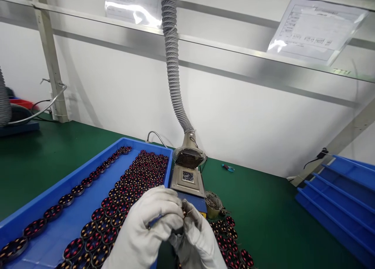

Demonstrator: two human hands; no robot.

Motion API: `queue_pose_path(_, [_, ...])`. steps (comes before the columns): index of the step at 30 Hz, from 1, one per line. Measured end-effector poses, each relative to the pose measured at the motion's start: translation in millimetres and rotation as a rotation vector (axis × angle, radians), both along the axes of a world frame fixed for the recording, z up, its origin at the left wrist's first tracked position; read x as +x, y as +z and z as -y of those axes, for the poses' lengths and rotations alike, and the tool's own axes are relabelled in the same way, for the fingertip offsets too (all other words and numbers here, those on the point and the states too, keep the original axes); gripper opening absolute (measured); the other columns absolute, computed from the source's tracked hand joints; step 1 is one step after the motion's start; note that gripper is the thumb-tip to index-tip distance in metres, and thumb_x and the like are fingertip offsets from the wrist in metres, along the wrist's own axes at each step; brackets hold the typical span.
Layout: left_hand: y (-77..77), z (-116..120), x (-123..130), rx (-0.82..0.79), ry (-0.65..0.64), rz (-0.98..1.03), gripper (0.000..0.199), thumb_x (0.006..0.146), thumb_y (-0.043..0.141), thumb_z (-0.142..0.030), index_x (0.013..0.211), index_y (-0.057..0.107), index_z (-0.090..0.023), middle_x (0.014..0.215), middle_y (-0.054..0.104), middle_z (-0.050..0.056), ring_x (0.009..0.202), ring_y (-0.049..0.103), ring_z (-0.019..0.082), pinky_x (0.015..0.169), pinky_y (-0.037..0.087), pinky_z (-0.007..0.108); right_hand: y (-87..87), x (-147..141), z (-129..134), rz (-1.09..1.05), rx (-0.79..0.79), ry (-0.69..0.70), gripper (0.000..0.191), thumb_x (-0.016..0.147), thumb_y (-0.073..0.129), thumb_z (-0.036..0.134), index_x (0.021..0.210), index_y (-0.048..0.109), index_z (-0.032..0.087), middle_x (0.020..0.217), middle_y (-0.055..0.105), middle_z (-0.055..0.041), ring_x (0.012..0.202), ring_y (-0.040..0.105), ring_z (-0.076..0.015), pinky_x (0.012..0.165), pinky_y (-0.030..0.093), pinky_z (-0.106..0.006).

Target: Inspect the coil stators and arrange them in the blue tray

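Passage over green tabletop (275, 218) between loose rings (230, 244) and blue bins (341, 206); hood (190, 151) and hose (172, 65) obstacles ahead.

No wording can be read. On the far side, a glossy printed sheet (318, 32) at right bears lines of small, illegible print; another glossy sheet (129, 2) at left shows pictures above, its print washed out by glare.

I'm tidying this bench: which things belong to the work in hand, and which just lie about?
Probably in use:
mostly hidden item between left hand and right hand
blue tray of round parts
metal-topped unit
cup

Apparently lying about:
small blue tool, behind
stacked blue trays
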State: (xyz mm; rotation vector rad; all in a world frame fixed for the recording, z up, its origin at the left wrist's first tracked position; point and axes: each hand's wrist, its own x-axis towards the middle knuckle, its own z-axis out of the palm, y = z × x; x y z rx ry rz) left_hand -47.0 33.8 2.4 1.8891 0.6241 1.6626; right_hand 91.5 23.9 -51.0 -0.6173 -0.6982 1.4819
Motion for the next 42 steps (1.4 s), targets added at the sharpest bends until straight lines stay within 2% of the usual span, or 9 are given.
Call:
queue_pose_path(6, [-9.9, 1, -14, -0.360, 0.123, 0.019, 0.014, 0.076, 0.063, -0.025, 0.086, 0.070, -0.030, 0.105, 0.069, -0.001, 0.098, 0.063, 0.017, 0.086, 0.051, 0.022, 40.4, 2, 28, -0.204, -0.067, 0.268, 0.028, 0.066, 0.077, 0.036, 0.091, 0.071, 0.023, 0.087, 0.074, -0.0037, 0.073, 0.068, -0.0141, 0.066, 0.053, -0.023])
queue_pose_path(11, [-5.8, 7, -5, -0.145, -0.019, -0.320, 0.062, 0.058, 0.071, -0.008, 0.111, 0.061, -0.038, 0.122, 0.061, -0.002, 0.112, 0.055, 0.019, 0.098, 0.043, 0.028, 35.8, -5, 24, -0.203, -0.038, 0.188, 0.026, 0.061, 0.080, 0.035, 0.083, 0.073, 0.023, 0.091, 0.073, -0.0021, 0.084, 0.066, -0.0149, 0.079, 0.051, -0.027])
queue_pose_path(19, [-3.7, -3, -5, -0.151, -0.144, 0.038, 0.011, 0.071, 0.067, -0.019, 0.072, 0.073, -0.029, 0.071, 0.073, -0.005, 0.075, 0.066, 0.013, 0.086, 0.047, 0.019, -9.6, -2, -8, -0.002, -0.064, 0.085, 0.030, 0.049, 0.086, 0.027, 0.074, 0.072, 0.018, 0.072, 0.073, -0.0024, 0.066, 0.066, -0.0133, 0.070, 0.054, -0.025])
queue_pose_path(25, [-0.6, 1, -8, -0.508, -0.033, 0.207, 0.016, 0.066, 0.069, -0.019, 0.078, 0.074, -0.028, 0.082, 0.075, -0.001, 0.077, 0.069, 0.017, 0.070, 0.054, 0.020, 5.0, 0, 6, 0.006, -0.039, 0.066, 0.038, 0.058, 0.082, 0.033, 0.089, 0.069, 0.017, 0.078, 0.072, -0.0079, 0.084, 0.067, -0.0243, 0.079, 0.053, -0.043])
queue_pose_path(28, [3.4, 1, -3, -0.413, -0.118, 0.013, 0.022, 0.060, 0.068, -0.013, 0.076, 0.075, -0.027, 0.085, 0.074, 0.000, 0.079, 0.067, 0.017, 0.072, 0.053, 0.019, 8.5, -1, 7, 0.034, -0.037, -0.020, 0.035, 0.055, 0.083, 0.031, 0.085, 0.070, 0.018, 0.079, 0.072, -0.0061, 0.084, 0.067, -0.0225, 0.083, 0.052, -0.040])
queue_pose_path(31, [2.2, 0, 1, -0.262, -0.151, 0.124, 0.019, 0.061, 0.064, -0.011, 0.066, 0.075, -0.026, 0.073, 0.073, -0.001, 0.074, 0.066, 0.016, 0.074, 0.053, 0.020, 8.8, -3, 5, 0.037, -0.024, -0.051, 0.032, 0.055, 0.084, 0.027, 0.082, 0.070, 0.017, 0.082, 0.073, -0.0058, 0.082, 0.067, -0.0203, 0.083, 0.052, -0.036])
queue_pose_path(36, [-1.6, 2, -12, -0.373, -0.004, 0.286, 0.017, 0.072, 0.065, -0.016, 0.069, 0.073, -0.030, 0.085, 0.074, -0.003, 0.085, 0.067, 0.016, 0.079, 0.054, 0.022, 22.0, -4, 14, -0.017, -0.082, 0.115, 0.031, 0.064, 0.079, 0.032, 0.090, 0.069, 0.018, 0.085, 0.073, -0.0065, 0.075, 0.068, -0.0181, 0.074, 0.054, -0.034])
queue_pose_path(38, [-1.3, 3, -15, -0.400, 0.044, 0.189, 0.014, 0.071, 0.067, -0.020, 0.075, 0.073, -0.031, 0.096, 0.073, -0.003, 0.092, 0.066, 0.017, 0.083, 0.053, 0.025, 28.8, -4, 20, -0.104, -0.103, 0.220, 0.033, 0.069, 0.074, 0.037, 0.097, 0.068, 0.019, 0.090, 0.073, -0.0071, 0.074, 0.068, -0.0172, 0.071, 0.054, -0.031])
queue_pose_path(42, [-3.0, 3, -8, -0.196, 0.024, -0.242, 0.050, 0.058, 0.071, -0.009, 0.103, 0.066, -0.032, 0.113, 0.066, 0.001, 0.105, 0.059, 0.021, 0.094, 0.047, 0.035, 34.3, -5, 23, -0.246, -0.092, 0.270, 0.033, 0.066, 0.076, 0.041, 0.091, 0.069, 0.022, 0.097, 0.072, -0.0024, 0.094, 0.064, -0.0148, 0.085, 0.049, -0.028])
